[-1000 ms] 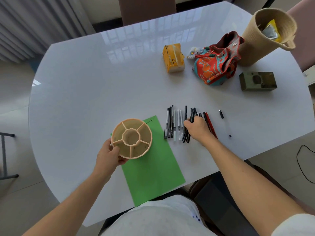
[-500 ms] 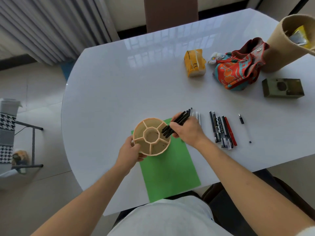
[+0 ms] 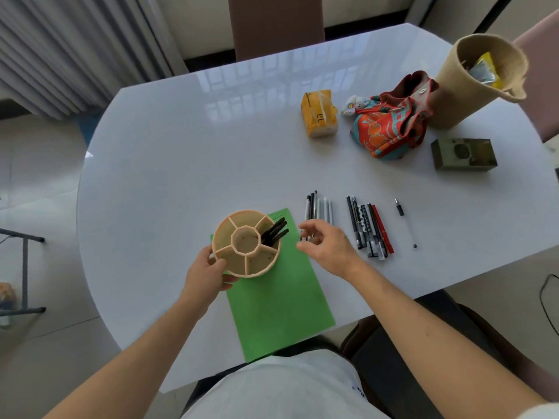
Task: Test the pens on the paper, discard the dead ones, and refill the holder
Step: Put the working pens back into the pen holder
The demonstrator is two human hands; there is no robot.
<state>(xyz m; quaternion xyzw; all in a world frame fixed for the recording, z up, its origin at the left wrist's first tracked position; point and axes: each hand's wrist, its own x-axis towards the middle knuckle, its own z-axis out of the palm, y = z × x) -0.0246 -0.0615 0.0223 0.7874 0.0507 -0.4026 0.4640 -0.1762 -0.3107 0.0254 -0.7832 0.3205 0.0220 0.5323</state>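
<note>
- while the round beige pen holder with wedge compartments stands partly on the green sheet of paper, its near-left rim is gripped by the left hand.
- a bunch of black pens is seen leaning in the holder's right-hand compartment, tips pointing up and right.
- the right hand is held just right of the holder, fingers loosely spread and nothing gripped.
- a row of black and pale pens is laid beyond that hand on the white glossy table.
- a second row of dark pens with one red pen is laid further right.
- a single slim clear pen is set apart, right of both rows.
</note>
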